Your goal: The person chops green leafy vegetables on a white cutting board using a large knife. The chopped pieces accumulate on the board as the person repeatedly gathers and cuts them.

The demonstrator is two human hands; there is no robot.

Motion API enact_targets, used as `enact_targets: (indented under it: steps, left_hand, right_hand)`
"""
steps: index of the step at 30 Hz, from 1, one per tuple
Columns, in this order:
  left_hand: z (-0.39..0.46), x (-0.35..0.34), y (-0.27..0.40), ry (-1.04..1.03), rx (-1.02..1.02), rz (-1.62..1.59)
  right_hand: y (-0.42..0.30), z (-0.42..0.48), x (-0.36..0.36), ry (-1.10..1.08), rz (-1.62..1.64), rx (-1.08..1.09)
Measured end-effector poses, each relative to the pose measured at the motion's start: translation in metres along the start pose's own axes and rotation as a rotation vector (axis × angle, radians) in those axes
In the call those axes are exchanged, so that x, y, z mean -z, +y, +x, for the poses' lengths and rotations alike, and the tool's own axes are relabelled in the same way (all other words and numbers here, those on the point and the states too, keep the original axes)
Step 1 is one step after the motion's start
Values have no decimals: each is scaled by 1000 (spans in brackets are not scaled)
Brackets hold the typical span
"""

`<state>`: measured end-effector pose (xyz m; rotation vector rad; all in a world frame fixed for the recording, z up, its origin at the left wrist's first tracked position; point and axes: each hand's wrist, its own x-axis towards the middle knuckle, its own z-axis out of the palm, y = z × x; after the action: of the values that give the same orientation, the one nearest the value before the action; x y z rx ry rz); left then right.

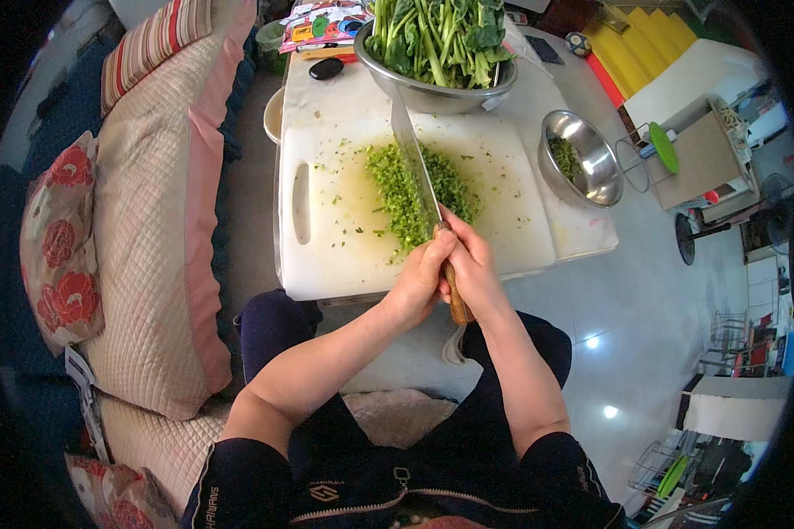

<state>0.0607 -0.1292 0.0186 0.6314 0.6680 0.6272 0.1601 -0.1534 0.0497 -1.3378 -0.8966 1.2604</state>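
Observation:
Both of my hands are on one large knife with a wooden handle [459,301]. My left hand [418,281] wraps the near part of the blade and handle from the left, and my right hand [474,264] grips the handle from the right. The broad knife blade [410,149] points away from me, over a heap of finely chopped green vegetable [394,192]. Whether its edge touches the board cannot be made out. Under the heap lies a white plastic cutting board [344,264], wet and dotted with green scraps.
Beyond the board stands a steel bowl [430,92] of leafy greens [430,46]. A smaller steel bowl [599,168] at the right holds some chopped greens [562,157]. A black oval object [326,69] lies at the table's back left. The quilted sofa [149,231] runs along the left.

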Motion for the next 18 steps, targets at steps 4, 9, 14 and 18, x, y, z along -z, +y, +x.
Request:
enact_targets:
  steps: [4,9,14,18]
  left_hand:
    - [11,10,-10,28,-9,-5]
    - [5,5,-3,29,-56,8]
    - [2,10,-4,77,-64,-30]
    - [3,14,-5,38,-51,-24]
  right_hand:
    - [3,5,3,-27,29,-39]
    - [-4,3,-1,-49,49,5]
    - [6,11,-2,-105,21,-37]
    - [-3,7,-7,-64,22,-51]
